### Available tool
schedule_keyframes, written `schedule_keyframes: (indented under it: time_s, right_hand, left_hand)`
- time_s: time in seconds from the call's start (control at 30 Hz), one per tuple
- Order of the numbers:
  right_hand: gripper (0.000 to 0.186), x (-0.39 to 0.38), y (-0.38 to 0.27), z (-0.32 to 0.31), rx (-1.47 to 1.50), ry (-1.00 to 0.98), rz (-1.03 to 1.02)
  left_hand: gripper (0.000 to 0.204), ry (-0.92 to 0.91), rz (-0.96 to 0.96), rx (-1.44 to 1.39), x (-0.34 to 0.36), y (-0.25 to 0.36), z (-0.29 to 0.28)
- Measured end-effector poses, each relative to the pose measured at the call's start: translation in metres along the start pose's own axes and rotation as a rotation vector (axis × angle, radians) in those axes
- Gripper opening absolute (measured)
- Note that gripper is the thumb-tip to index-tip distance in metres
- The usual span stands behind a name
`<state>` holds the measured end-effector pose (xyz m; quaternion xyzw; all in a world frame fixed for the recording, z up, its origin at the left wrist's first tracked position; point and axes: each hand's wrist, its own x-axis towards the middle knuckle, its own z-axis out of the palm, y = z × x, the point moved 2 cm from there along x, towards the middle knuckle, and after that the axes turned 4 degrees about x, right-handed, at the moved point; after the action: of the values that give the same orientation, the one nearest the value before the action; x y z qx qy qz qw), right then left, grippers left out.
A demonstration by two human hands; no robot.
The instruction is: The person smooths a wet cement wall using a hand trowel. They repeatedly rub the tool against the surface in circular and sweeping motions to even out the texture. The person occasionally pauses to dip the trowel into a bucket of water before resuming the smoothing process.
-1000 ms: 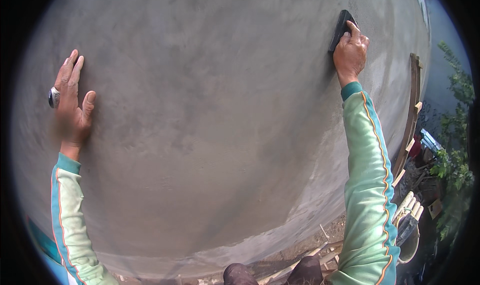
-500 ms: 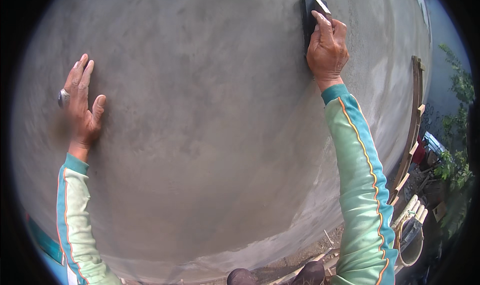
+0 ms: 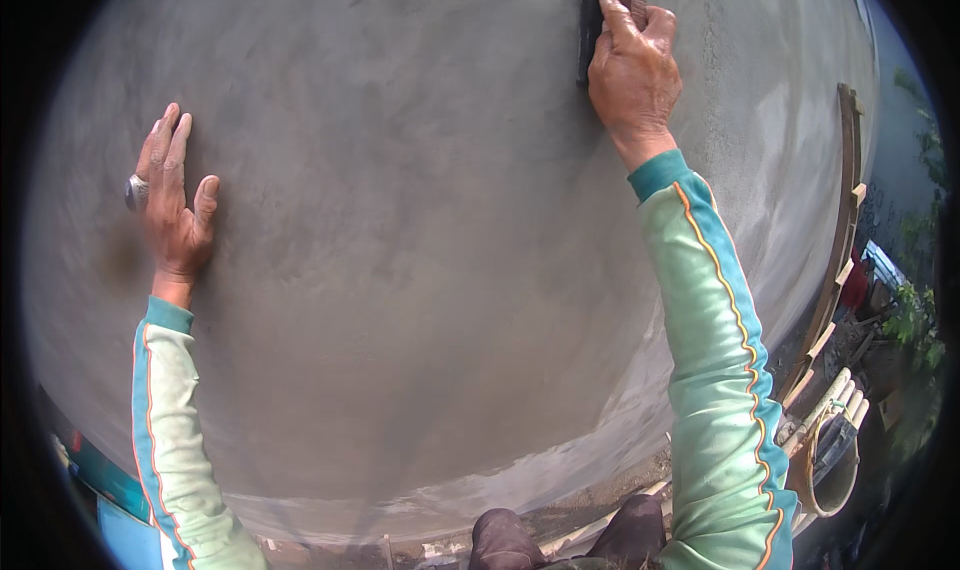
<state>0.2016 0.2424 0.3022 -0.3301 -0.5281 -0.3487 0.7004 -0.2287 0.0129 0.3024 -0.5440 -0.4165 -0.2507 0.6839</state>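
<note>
Grey, freshly rendered wall (image 3: 430, 270) fills the view, its surface smooth with faint trowel swirls; at the foot, a strip of rubble and planks. At right, wooden scaffold rails (image 3: 845, 230) and a bucket (image 3: 830, 460) stand well clear of the work. Right hand (image 3: 632, 70) is up near the top edge, fingers closed over a dark rectangular float (image 3: 590, 20) pressed flat to the wall. The float's long axis runs vertically, and it lies above and just left of the knuckles. Left hand (image 3: 172, 205) is spread flat on the plaster, well apart at mid-height, holding nothing, with a ring (image 3: 136, 191) on one finger. The right hand alone is at the tool.
</note>
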Motion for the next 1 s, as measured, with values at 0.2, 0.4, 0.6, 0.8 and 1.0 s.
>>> schedule_keyframes:
  time_s: [0.2, 0.4, 0.6, 0.8, 1.0]
  right_hand:
    - [0.055, -0.119, 0.011, -0.029, 0.213, -0.046, -0.44]
    - [0.056, -0.123, 0.07, -0.045, -0.018, -0.141, 0.229]
    - [0.055, -0.182, 0.014, -0.06, 0.303, -0.198, -0.253]
    - [0.06, -0.188, 0.109, -0.061, 0.053, -0.118, 0.428]
    - [0.061, -0.258, 0.028, -0.082, 0.239, -0.221, 0.029]
  left_hand:
    - [0.066, -0.01, 0.014, 0.034, -0.008, -0.009, -0.007]
    - [0.065, 0.009, -0.005, -0.039, -0.003, -0.001, 0.004]
    - [0.069, -0.055, 0.019, -0.046, -0.01, -0.015, -0.006]
    - [0.072, -0.022, -0.003, -0.099, 0.001, 0.001, -0.002]
    - [0.073, -0.025, 0.011, -0.102, -0.002, 0.001, -0.002]
